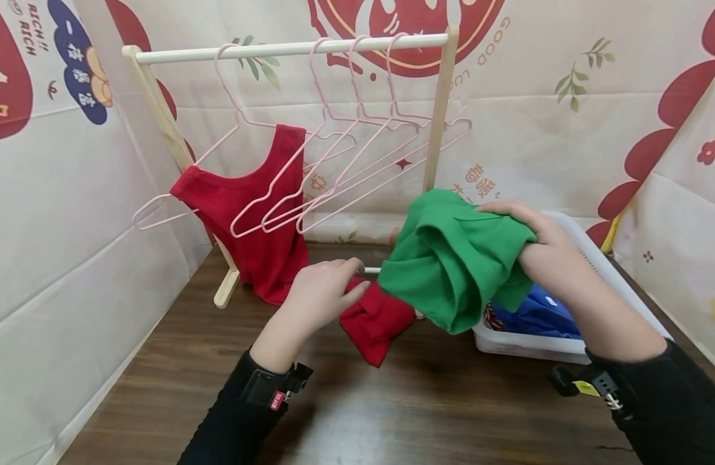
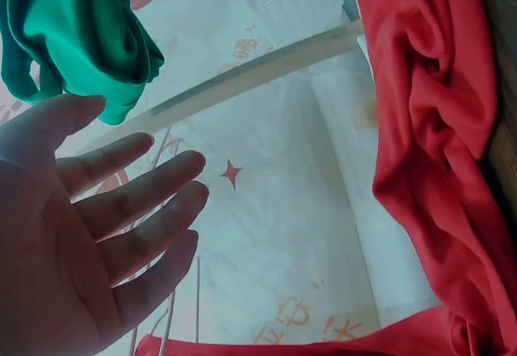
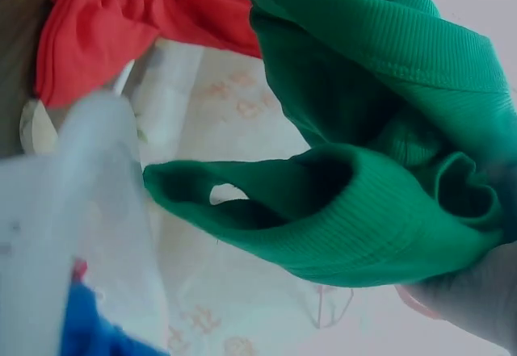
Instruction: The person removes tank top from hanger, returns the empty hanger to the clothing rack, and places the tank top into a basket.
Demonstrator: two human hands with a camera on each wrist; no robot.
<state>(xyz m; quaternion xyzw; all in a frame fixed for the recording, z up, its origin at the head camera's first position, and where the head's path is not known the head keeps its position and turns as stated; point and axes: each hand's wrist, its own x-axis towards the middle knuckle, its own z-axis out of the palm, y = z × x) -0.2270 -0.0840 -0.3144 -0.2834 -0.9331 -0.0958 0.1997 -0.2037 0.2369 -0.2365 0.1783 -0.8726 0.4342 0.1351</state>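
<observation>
Green ribbed garment [image 1: 456, 258] clamped in right hand [image 1: 546, 242], likely held high to clear white plastic basket [image 1: 531, 345]; nothing held by left hand [image 1: 318, 290], grip apart.

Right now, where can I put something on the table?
The table looks bare in front of the crumpled red cloth and left of the left sleeve. It's crowded around the rack, green cloth and white basket.

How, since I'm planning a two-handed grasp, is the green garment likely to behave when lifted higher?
The green garment will probably flop, as it droops in loose folds from the right hand. It seems light, since that hand alone holds it up. Its matte, ribbed edge suggests it may not slip easily.
</observation>
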